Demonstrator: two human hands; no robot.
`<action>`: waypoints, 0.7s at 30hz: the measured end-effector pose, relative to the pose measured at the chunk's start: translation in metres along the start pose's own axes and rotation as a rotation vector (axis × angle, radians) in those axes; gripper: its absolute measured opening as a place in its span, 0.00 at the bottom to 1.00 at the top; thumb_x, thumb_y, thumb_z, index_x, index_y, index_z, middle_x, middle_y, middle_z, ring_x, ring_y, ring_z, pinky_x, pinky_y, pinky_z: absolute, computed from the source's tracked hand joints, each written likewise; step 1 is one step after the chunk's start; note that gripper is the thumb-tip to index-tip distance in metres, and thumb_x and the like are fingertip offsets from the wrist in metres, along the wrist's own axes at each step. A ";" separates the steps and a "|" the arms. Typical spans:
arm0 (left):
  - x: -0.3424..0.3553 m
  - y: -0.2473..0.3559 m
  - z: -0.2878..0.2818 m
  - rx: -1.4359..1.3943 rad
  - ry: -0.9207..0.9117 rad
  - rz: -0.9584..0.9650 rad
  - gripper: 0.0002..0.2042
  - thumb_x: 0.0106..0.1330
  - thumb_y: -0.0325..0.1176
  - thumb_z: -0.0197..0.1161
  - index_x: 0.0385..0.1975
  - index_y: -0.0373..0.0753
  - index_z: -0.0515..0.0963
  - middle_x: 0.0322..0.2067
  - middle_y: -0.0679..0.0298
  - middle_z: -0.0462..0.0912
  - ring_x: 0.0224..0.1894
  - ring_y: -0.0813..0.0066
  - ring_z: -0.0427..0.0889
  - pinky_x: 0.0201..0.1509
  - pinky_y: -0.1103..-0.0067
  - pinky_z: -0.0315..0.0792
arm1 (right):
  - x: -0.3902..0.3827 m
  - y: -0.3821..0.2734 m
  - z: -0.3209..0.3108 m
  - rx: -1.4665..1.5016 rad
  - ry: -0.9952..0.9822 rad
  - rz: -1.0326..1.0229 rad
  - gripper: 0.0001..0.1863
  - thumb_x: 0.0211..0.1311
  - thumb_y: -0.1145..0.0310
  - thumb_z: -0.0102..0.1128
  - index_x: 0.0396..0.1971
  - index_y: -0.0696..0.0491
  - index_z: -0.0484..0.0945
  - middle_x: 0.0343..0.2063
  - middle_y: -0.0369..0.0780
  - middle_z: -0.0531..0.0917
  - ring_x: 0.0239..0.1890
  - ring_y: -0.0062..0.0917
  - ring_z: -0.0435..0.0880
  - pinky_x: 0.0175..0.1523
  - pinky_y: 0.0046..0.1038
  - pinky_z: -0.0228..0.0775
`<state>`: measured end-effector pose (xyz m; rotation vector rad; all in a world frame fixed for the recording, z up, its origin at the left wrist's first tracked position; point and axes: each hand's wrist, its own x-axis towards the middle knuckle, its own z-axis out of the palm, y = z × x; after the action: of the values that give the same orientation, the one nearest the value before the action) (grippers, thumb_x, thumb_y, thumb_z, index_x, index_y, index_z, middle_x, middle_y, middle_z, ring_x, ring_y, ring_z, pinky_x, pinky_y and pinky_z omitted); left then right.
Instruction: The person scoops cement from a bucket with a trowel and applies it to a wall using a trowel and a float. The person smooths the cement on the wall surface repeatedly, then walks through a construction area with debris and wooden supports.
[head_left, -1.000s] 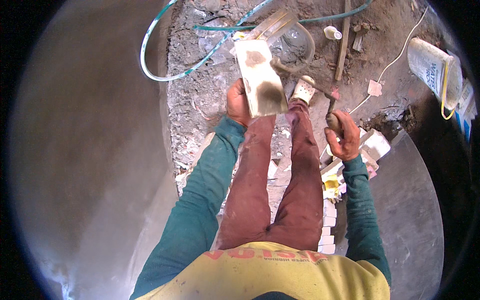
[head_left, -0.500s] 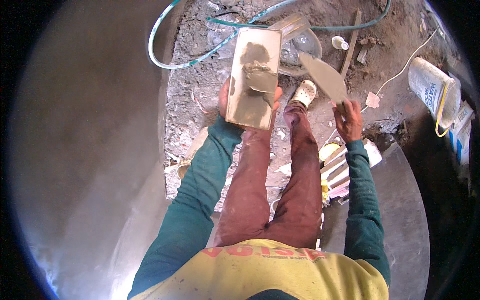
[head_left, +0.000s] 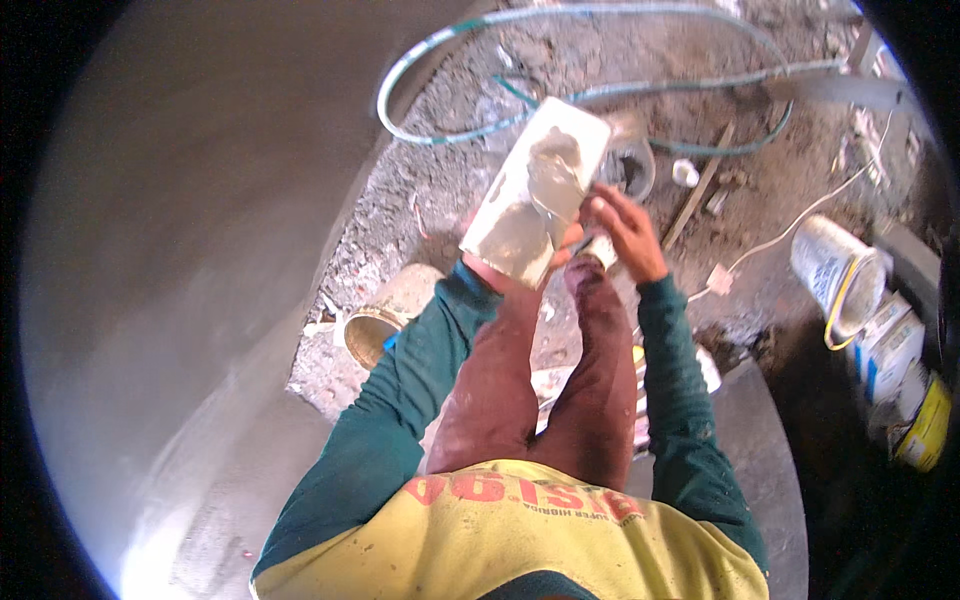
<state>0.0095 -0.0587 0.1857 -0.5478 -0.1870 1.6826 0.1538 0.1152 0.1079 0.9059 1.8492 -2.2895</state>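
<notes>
A pale rectangular board (head_left: 500,222) with wet grey mortar (head_left: 553,180) on its face is tilted up in front of me. My left hand (head_left: 568,245) is closed round it from beneath, with fingertips showing at its right edge. Beside that edge is my right hand (head_left: 632,235), its fingers curled on the trowel's handle. The trowel's blade is hard to make out against the mortar. Below the hands are my legs and one pale clog (head_left: 601,250).
A green hose (head_left: 440,38) loops across the rough ground ahead. Left of my legs a bucket (head_left: 385,315) lies tipped over. A smooth grey surface (head_left: 180,250) fills the left side. At right are a white bucket (head_left: 835,275), a wooden strip (head_left: 700,187) and a cable (head_left: 800,225).
My right hand has come left with the trowel, from apart on the right to the board's edge. The board has tilted clockwise and moved slightly right and down in view. The view has shifted.
</notes>
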 end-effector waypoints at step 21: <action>-0.123 -0.117 0.265 0.538 -0.586 0.022 0.19 0.79 0.48 0.53 0.52 0.37 0.77 0.32 0.61 0.76 0.28 0.77 0.74 0.24 0.83 0.70 | -0.114 -0.349 0.168 0.864 -0.517 -0.303 0.21 0.80 0.52 0.47 0.53 0.53 0.80 0.44 0.38 0.87 0.38 0.26 0.88 0.40 0.30 0.85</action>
<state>0.0041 -0.1062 0.4970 0.3539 -0.1381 1.7848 0.0419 0.0244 0.4849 -0.0100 0.8062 -3.1473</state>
